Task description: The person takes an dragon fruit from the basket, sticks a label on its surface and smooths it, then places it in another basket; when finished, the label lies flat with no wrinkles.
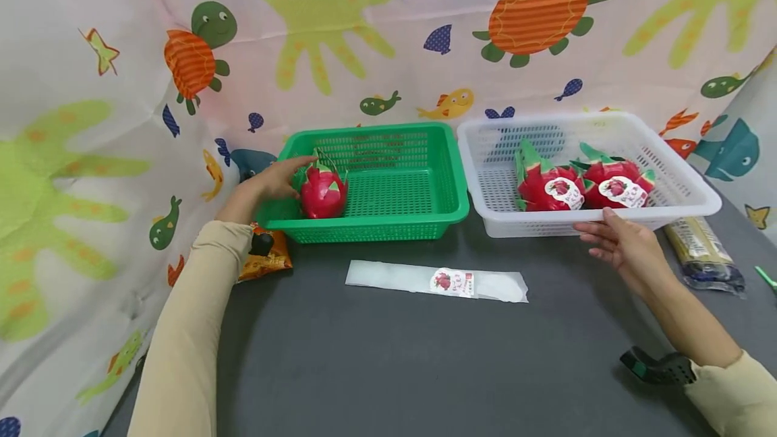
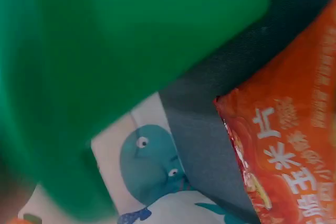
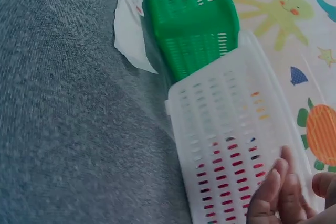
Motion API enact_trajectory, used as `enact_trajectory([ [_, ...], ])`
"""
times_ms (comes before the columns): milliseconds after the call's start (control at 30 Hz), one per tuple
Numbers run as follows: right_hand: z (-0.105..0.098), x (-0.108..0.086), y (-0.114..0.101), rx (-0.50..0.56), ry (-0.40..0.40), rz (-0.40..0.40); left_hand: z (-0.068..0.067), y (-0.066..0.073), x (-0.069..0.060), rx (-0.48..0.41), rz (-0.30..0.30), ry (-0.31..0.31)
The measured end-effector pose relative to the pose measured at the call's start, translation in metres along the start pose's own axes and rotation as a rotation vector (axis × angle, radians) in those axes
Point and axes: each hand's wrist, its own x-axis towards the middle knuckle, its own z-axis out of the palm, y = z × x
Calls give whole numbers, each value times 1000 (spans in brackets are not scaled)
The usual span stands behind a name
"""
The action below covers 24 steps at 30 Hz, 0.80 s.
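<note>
My left hand [image 1: 271, 179] reaches over the left rim of the green basket [image 1: 388, 226], its fingers beside a red dragon fruit [image 1: 324, 192]. Whether they touch the fruit is hard to tell. No sticker shows on this fruit's visible side. On the right, my right hand [image 1: 631, 251] grips the front rim of the white basket [image 1: 528, 222], thumb over the top and fingers against the outer wall [image 3: 226, 145]. Two dragon fruits, the left one [image 1: 534, 184] and the right one [image 1: 613, 170], lie inside with round-ended white stickers facing me.
A white backing strip [image 1: 388, 276] with one dragon-fruit sticker [image 1: 452, 282] lies on the grey table before the baskets. An orange snack bag [image 1: 270, 255] sits by the green basket's left corner. Beside the white basket is a yellowish packet [image 1: 704, 251]. A patterned curtain [image 1: 364, 32] hangs behind.
</note>
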Motion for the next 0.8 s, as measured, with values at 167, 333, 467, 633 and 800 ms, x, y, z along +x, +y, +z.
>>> enact_trajectory([
  [167,0,2,2,37,31,12,8,-6,23,74,18,-64],
  [333,-1,1,1,31,26,-7,19,6,35,189,105,16],
  [467,0,1,2,35,17,-9,29,21,43,141,49,41],
  [633,-1,2,3,46,22,-29,44,36,51,25,-2,0],
  [800,0,2,5,57,27,-24,49,40,47,16,4,32],
])
